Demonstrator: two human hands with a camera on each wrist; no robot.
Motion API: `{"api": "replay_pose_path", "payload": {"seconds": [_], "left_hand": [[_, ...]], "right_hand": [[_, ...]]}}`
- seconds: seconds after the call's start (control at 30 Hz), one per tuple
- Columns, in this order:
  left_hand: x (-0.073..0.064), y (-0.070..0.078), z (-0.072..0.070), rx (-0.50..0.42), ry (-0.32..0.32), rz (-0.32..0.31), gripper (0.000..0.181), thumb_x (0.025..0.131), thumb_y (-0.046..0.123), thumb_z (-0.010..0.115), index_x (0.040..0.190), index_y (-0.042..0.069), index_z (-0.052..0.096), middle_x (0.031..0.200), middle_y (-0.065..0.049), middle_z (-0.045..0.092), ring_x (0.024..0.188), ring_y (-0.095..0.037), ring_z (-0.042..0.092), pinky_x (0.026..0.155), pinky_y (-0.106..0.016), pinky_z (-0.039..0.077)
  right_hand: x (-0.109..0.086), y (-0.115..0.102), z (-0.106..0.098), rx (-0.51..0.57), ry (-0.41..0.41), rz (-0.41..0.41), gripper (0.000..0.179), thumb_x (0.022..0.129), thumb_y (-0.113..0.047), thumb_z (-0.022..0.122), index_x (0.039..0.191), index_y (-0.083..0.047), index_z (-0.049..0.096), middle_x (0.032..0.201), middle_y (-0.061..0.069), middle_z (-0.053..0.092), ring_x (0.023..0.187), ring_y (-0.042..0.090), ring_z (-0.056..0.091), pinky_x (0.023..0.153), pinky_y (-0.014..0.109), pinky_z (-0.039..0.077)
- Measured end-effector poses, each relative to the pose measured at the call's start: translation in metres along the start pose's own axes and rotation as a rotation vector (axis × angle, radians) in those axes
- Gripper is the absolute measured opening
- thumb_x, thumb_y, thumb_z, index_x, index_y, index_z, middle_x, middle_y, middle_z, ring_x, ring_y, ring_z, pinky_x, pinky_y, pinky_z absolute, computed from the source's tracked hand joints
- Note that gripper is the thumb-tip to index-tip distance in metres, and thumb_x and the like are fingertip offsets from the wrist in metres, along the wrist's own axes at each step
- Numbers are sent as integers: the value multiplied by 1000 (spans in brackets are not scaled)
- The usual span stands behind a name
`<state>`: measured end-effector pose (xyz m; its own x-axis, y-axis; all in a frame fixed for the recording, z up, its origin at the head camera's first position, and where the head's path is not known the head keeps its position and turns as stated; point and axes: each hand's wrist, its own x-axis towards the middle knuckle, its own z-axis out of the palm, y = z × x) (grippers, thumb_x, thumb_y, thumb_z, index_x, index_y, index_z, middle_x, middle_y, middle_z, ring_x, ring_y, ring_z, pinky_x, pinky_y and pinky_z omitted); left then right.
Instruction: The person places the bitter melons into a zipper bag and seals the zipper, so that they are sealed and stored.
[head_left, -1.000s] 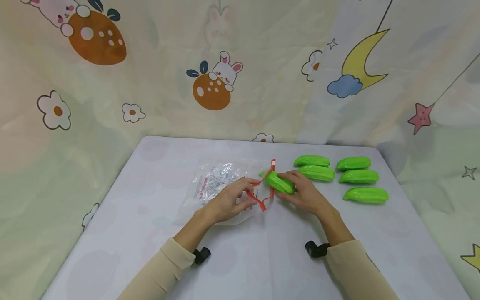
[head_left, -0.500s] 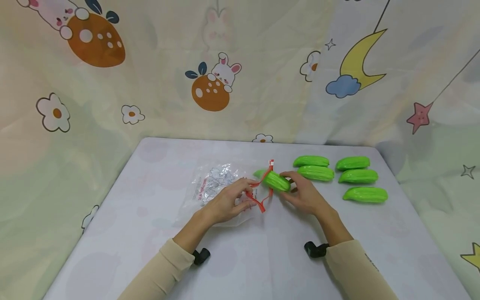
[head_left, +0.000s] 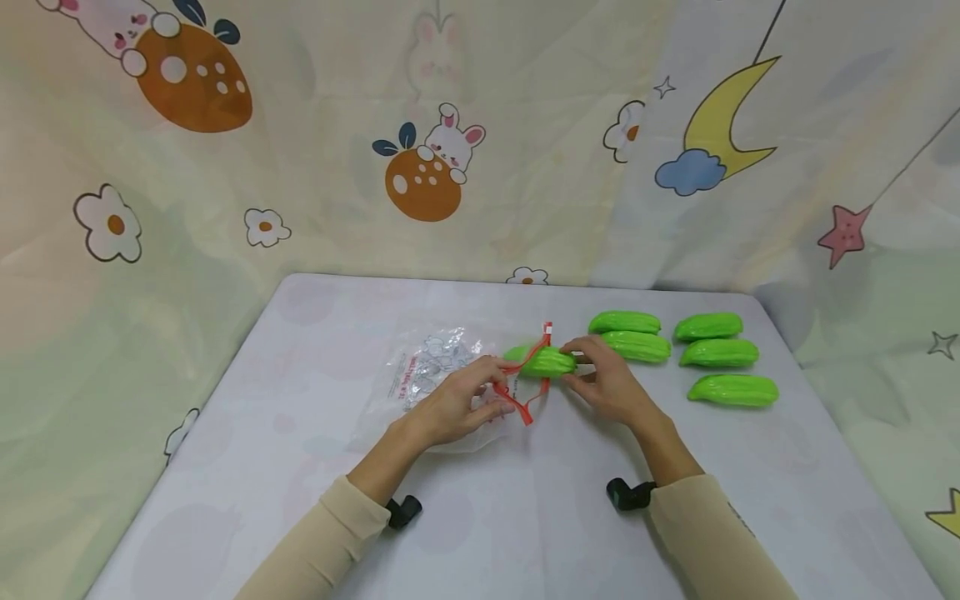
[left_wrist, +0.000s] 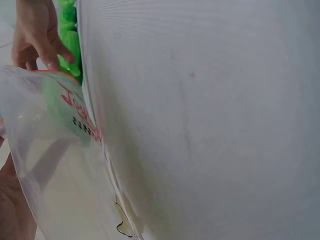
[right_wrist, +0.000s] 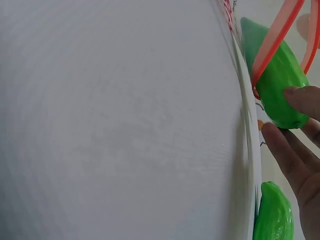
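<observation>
A clear zip bag (head_left: 401, 379) with a red-edged mouth (head_left: 525, 412) lies on the table. My left hand (head_left: 457, 402) pinches the near side of that mouth, which gapes toward the right. A glossy green ridged gourd (head_left: 553, 363) is partly through the mouth, its tapered tip inside the bag. Thumb and fingers of my right hand (head_left: 611, 385) hold its blunt rear end. In the right wrist view the thumb lies on the gourd (right_wrist: 280, 82), and a red strip (right_wrist: 274, 45) crosses over it. Through the film of the bag (left_wrist: 60, 165), the left wrist view shows the gourd's front part.
Several similar gourds lie to the right: a pair (head_left: 635, 347) just beyond my right hand, and a column of 3 gourds (head_left: 718, 353) farther right. A patterned cloth (head_left: 330, 150) hangs behind the white table (head_left: 315, 308).
The gourd has slid left, deeper into the bag mouth, and turned more level. My right hand has shifted back to its rear end; the left hand stays on the bag.
</observation>
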<state>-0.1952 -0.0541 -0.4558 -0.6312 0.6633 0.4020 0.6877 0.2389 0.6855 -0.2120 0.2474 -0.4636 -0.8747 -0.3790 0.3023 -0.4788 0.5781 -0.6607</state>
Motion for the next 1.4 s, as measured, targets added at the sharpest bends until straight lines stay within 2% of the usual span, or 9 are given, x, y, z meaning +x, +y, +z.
{"api": "replay_pose_path", "payload": {"seconds": [0.3, 0.5, 0.67, 0.77, 1.0, 1.1, 1.27, 1.4], "left_hand": [[-1, 2, -3, -21, 4, -34, 25, 95, 20, 76, 109, 12, 57, 146, -7, 56, 131, -26, 58, 92, -29, 58], [-2, 1, -3, -21, 7, -51, 25, 95, 20, 76, 108, 16, 56, 148, -4, 55, 134, -20, 56, 92, -29, 58], [-3, 0, -3, -28, 13, -61, 26, 95, 20, 76, 109, 14, 55, 149, -2, 54, 134, -20, 56, 91, -29, 58], [-3, 0, -4, -28, 16, -58, 28, 94, 20, 77, 110, 10, 56, 148, -3, 54, 133, -21, 56, 91, -30, 59], [-3, -1, -6, -28, 15, -51, 28, 94, 20, 77, 109, 13, 54, 147, -4, 55, 129, -25, 60, 90, -30, 59], [-2, -1, -6, -18, 12, -52, 28, 94, 19, 77, 109, 10, 54, 147, -3, 55, 128, -25, 60, 89, -31, 59], [-1, -2, -7, -21, 12, -54, 28, 94, 19, 77, 109, 10, 54, 147, -3, 55, 129, -27, 60, 87, -32, 60], [0, -2, -8, -29, 17, -51, 28, 95, 19, 76, 111, 7, 56, 146, -4, 56, 129, -28, 60, 86, -31, 60]], "right_hand": [[4, 2, 5, 16, 37, 34, 39, 89, -1, 77, 125, -8, 63, 122, 12, 61, 108, 39, 70, 83, 46, 62], [7, 2, 5, 60, 36, 32, 34, 92, 0, 74, 124, -3, 64, 125, 16, 68, 115, 38, 68, 87, 45, 61], [6, 5, 3, 43, 30, 62, 37, 95, -2, 71, 131, -3, 62, 131, 17, 65, 120, 38, 65, 90, 49, 59], [5, 7, -2, 8, 42, 60, 39, 97, -4, 70, 134, -5, 60, 132, 15, 63, 124, 36, 61, 94, 51, 58], [5, 16, -19, -136, 79, -41, 36, 94, -1, 71, 129, -1, 63, 140, 20, 58, 131, 39, 53, 106, 58, 45], [5, 22, -26, -188, 101, -69, 37, 91, 0, 72, 127, -1, 64, 139, 22, 58, 133, 43, 50, 111, 60, 38], [1, 30, -36, -250, 139, -101, 41, 86, 1, 76, 126, -1, 66, 139, 26, 57, 138, 58, 39, 112, 73, 28], [-5, 36, -43, -307, 150, -100, 44, 85, -3, 76, 127, -3, 65, 141, 26, 56, 138, 61, 36, 110, 76, 25]]}}
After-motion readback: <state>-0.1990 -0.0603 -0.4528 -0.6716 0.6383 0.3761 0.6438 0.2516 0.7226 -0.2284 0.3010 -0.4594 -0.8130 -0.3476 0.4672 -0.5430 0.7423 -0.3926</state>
